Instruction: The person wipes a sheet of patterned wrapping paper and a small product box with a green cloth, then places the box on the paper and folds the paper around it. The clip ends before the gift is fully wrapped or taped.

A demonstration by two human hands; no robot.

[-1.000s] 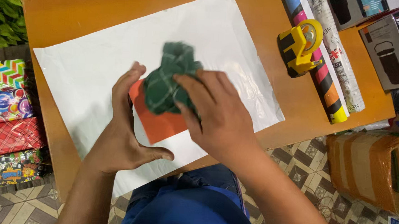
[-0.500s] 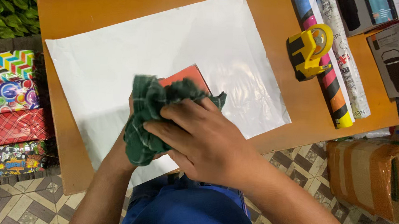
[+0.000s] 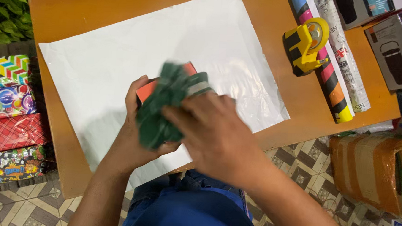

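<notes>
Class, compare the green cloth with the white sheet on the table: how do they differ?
The green cloth is dark, crumpled and gripped by the right hand against an orange box; the white sheet is pale and spread flat on the table. The cloth is far smaller than the sheet. Both are thin and flexible.

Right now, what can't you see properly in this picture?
Head view only:
- orange box: mostly hidden by the green cloth and both hands.
- green cloth: motion-blurred.
- left hand: fingers behind the cloth.
- right hand: blurred.
- wrapping paper rolls: cut off at the top edge.
</notes>
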